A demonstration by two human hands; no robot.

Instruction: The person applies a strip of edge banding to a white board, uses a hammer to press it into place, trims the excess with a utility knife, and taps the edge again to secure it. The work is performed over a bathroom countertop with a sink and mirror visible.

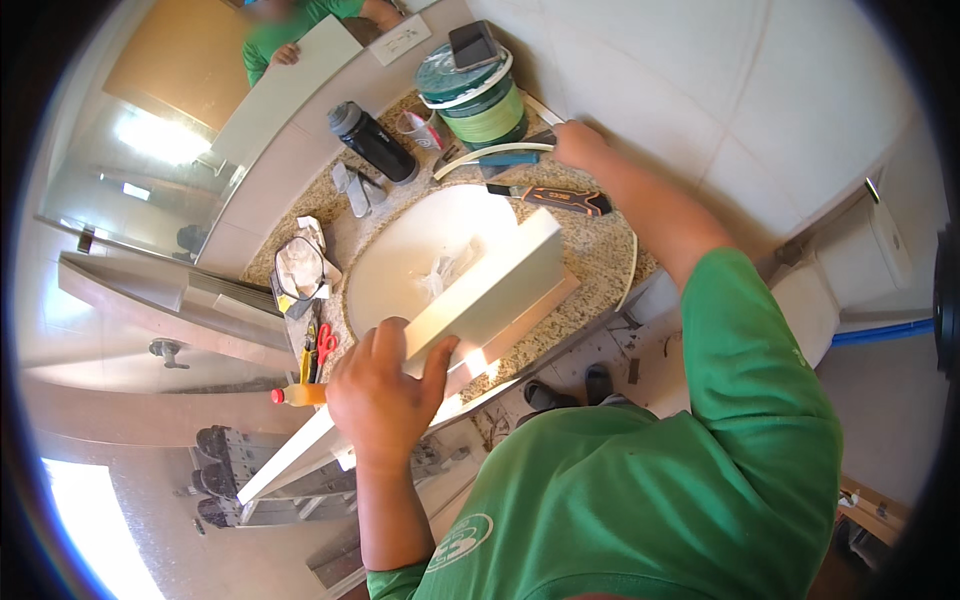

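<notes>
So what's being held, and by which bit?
The left hand grips the white board near its middle; I can't tell whether the right hand holds anything.

My left hand (385,390) covers part of the long white rectangular board (490,290), which in turn hides the near side of the white oval basin (395,250) beyond that hand. Under my right hand (583,148), fingers conceal the end of a slim dark tool (543,138); I can't tell its kind. Ahead of my left hand, the crumpled translucent plastic scrap (438,275) looks too indistinct to identify. Well right of my right hand, the view's edge cuts off a black object (945,300).
</notes>
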